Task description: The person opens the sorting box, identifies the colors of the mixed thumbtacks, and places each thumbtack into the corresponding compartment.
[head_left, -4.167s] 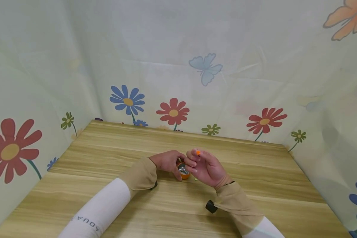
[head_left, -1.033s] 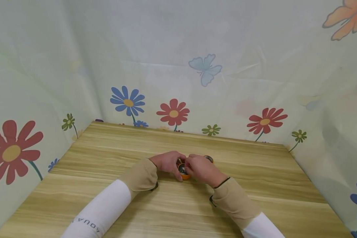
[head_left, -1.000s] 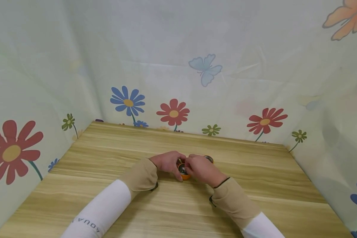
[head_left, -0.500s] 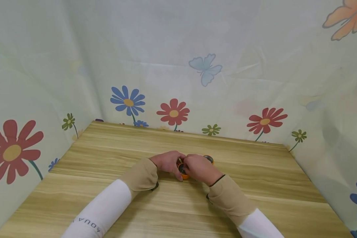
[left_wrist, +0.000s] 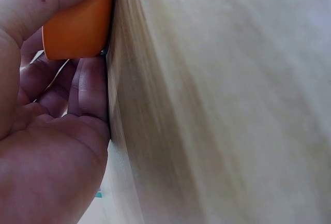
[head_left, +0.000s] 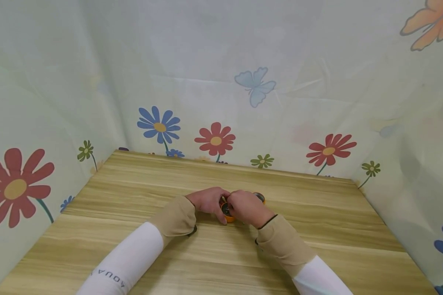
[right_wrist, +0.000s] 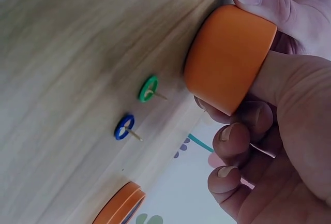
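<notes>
My left hand (head_left: pixel 209 200) rests at the middle of the table and grips a small orange round cup (head_left: pixel 229 219) between thumb and fingers. In the left wrist view the orange cup (left_wrist: pixel 77 30) stands close against the tabletop. My right hand (head_left: pixel 249 208) is bent over the cup's opening. From the right wrist view, one digit of the right hand (right_wrist: pixel 305 105) reaches into the orange cup (right_wrist: pixel 230 53) past its rim, while the other fingers are curled below. The cup hides that fingertip, so I cannot tell whether it pinches anything.
A green thumbtack (right_wrist: pixel 149 88) and a blue thumbtack (right_wrist: pixel 124 127) lie point up on the wood-grain table (head_left: pixel 140 176). Beyond my right hand sits a second orange round piece (head_left: pixel 259 197) with a dark face. A flower-printed sheet (head_left: pixel 288 114) stands behind the table.
Since the oldest frame, my right hand has turned over and come down to the cup, from holding up a small orange thing. Lately it has shifted slightly left; the left hand stays put.
</notes>
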Demonstrator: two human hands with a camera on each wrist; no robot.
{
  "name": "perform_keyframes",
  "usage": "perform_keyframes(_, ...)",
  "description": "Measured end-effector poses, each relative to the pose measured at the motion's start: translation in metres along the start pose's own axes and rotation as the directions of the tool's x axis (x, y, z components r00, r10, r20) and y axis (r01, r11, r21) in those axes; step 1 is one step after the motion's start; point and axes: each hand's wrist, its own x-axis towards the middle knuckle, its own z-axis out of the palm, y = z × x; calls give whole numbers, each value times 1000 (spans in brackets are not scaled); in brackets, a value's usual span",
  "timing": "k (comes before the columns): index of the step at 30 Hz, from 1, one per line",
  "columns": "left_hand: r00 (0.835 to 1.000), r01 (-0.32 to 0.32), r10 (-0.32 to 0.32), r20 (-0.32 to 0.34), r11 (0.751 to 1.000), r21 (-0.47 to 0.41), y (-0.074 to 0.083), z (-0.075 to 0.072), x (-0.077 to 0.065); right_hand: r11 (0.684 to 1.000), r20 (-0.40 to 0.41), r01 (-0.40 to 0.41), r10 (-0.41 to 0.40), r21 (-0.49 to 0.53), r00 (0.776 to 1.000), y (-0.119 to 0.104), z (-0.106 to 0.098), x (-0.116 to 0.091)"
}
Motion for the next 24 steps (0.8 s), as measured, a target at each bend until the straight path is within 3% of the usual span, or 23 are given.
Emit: perform_keyframes(24,1000,-7,7,5,1000,-2,-5,0,3,1000,-1,1,-1,24,1000,1,-1,0)
